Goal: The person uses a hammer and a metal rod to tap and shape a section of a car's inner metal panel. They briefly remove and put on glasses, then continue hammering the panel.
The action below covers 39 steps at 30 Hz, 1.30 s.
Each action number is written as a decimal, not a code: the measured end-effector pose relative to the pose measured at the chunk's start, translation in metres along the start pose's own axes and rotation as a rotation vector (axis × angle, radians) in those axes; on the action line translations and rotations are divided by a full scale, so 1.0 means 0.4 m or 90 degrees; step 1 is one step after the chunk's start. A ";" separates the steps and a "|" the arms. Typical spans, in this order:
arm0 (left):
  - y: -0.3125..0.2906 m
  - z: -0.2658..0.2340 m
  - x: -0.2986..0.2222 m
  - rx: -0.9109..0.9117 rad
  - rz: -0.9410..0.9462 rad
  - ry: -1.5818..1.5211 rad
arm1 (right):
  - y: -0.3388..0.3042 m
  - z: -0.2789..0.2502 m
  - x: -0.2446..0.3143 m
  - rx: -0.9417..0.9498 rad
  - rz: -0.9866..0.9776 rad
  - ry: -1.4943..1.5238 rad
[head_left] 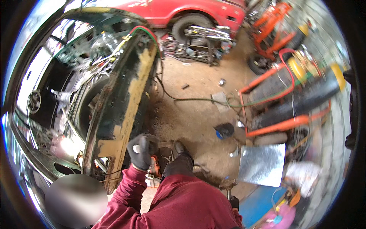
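My left hand, in a dark glove, is closed beside the lower end of the car body's sill, which is dark green with tan patches. A small pale round end shows at the fist, but what it belongs to I cannot make out. Low at my right side, my right hand, also gloved in black, grips a hammer with its head up. Part of that hand is hidden by my red sleeve. An orange tool stands on the floor just below my left hand.
Red and green hoses run across the floor from the car body to an orange cart with gas cylinders. A shiny metal sheet lies at right, near a dark cap. A red car stands at the back.
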<state>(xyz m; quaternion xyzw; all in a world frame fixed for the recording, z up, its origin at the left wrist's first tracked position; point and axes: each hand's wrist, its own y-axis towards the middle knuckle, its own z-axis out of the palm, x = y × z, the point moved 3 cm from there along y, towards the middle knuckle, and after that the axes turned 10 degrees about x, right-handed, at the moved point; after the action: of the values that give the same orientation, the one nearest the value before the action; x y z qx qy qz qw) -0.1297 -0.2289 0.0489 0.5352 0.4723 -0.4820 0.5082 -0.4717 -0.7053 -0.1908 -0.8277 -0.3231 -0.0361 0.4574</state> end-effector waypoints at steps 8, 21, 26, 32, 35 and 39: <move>0.223 -0.040 -0.069 -0.095 -0.020 -0.008 | 0.164 -0.304 0.819 0.036 -0.219 -0.132; 0.299 -0.236 -0.402 -0.293 0.431 -0.002 | 0.071 -0.534 1.928 0.343 -0.593 0.002; 0.312 -0.273 -0.535 -0.338 0.481 0.130 | 0.167 -0.490 2.107 0.304 -0.772 -0.125; 0.229 -0.249 -0.635 -0.478 0.428 0.401 | 0.224 -0.360 2.406 0.438 -0.730 -0.312; 0.240 -0.267 -0.625 -0.581 0.413 0.425 | 0.191 -0.276 2.575 0.415 -0.967 -0.387; 0.269 -0.385 -0.576 -0.599 0.350 0.410 | 0.136 -0.111 2.790 0.423 -1.133 -0.511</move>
<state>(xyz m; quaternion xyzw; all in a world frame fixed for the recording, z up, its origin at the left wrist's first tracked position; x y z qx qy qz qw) -0.0377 -0.0825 0.2908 0.4743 0.6085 0.1107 0.6265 0.4499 -0.2003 0.1915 -0.0715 -0.9414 0.0083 0.3295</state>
